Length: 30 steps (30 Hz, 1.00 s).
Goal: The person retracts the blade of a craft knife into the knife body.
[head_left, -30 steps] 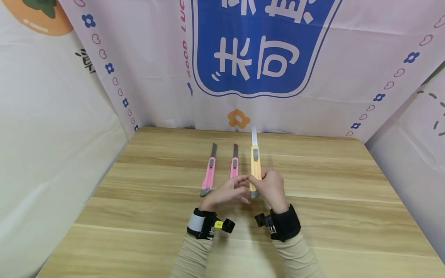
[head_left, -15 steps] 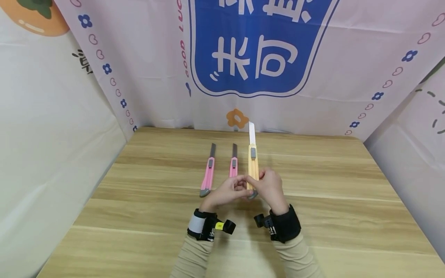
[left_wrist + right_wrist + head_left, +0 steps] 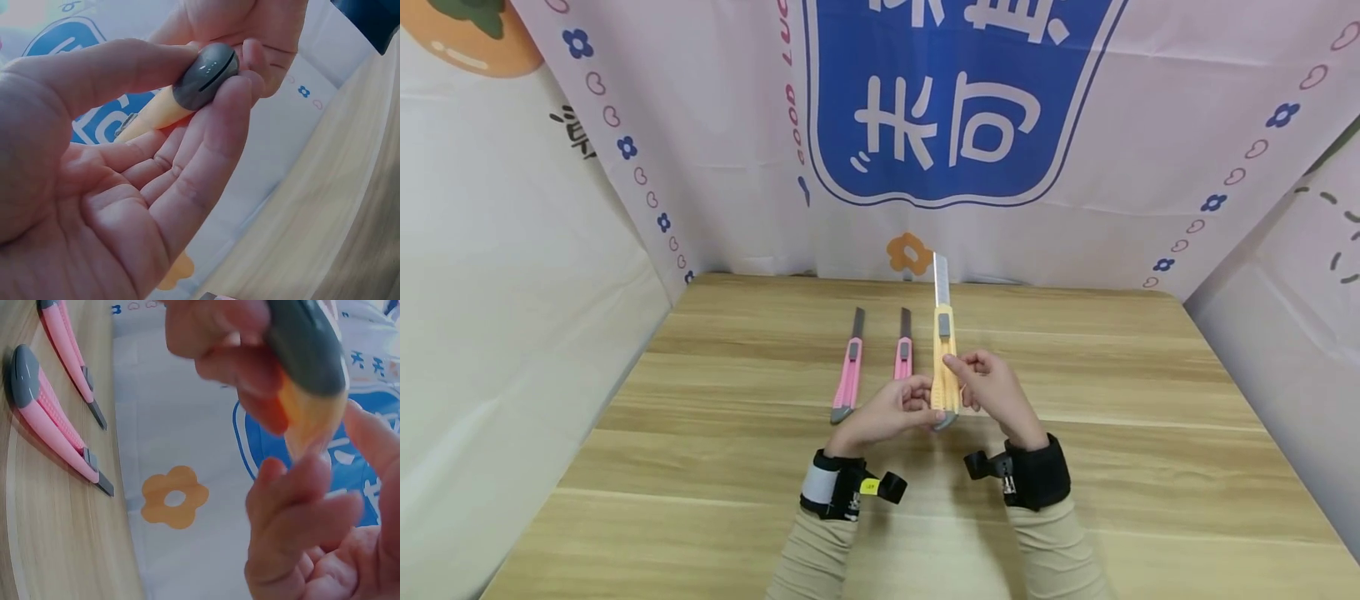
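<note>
A yellow utility knife (image 3: pixel 943 343) is held up in front of me, its silver blade (image 3: pixel 941 280) extended and pointing at the backdrop. My left hand (image 3: pixel 891 412) pinches its grey end cap (image 3: pixel 205 76) between thumb and fingertips. Higher on the body, my right hand (image 3: pixel 996 393) grips the knife, thumb on the slider side and fingers behind. In the right wrist view, the yellow body (image 3: pixel 309 412) runs down from the cap to the right fingers. Two pink utility knives lie to the left, the outer one (image 3: pixel 848 375) fully visible, the inner one (image 3: pixel 904 357) partly covered by my left hand.
The wooden table (image 3: pixel 700 467) ends at a white printed cloth backdrop (image 3: pixel 737 208) with a blue panel. Cloth side walls (image 3: pixel 512 333) stand at left and right. Both pink knives have dark blades out, pointing towards the backdrop.
The yellow knife has risen and shifted slightly left. My left fingers have come onto its end cap, while my right hand has moved up the body and its wrist has swung right.
</note>
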Each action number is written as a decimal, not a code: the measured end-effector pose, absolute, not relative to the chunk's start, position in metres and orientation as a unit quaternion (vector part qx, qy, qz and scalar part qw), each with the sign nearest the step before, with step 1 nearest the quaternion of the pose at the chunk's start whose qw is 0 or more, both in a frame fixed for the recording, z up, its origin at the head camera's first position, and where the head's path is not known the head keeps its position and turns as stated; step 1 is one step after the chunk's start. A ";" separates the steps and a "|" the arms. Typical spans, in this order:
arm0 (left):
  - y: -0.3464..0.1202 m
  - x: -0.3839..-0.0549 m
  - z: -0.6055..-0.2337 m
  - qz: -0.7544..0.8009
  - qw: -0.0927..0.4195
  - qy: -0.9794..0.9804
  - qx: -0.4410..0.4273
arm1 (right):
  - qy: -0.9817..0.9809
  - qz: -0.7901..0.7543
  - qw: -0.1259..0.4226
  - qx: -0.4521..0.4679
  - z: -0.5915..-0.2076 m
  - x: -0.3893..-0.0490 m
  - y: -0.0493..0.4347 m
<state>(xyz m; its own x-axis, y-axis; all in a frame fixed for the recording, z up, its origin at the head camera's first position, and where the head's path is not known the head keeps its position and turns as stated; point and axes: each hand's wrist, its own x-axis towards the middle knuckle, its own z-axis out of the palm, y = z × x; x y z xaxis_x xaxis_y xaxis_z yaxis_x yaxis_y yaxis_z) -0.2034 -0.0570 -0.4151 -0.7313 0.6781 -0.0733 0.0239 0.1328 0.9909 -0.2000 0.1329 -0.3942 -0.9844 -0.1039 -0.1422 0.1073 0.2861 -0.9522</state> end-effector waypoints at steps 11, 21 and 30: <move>-0.057 -0.198 -0.407 0.583 0.300 0.707 0.265 | 0.718 -0.691 0.078 -0.040 -0.392 -0.200 0.144; -0.060 -0.194 -0.404 0.549 0.350 0.700 0.292 | 0.672 -0.735 0.085 -0.033 -0.394 -0.200 0.133; -0.058 -0.196 -0.407 0.539 0.370 0.687 0.317 | 0.651 -0.757 0.049 0.011 -0.391 -0.198 0.127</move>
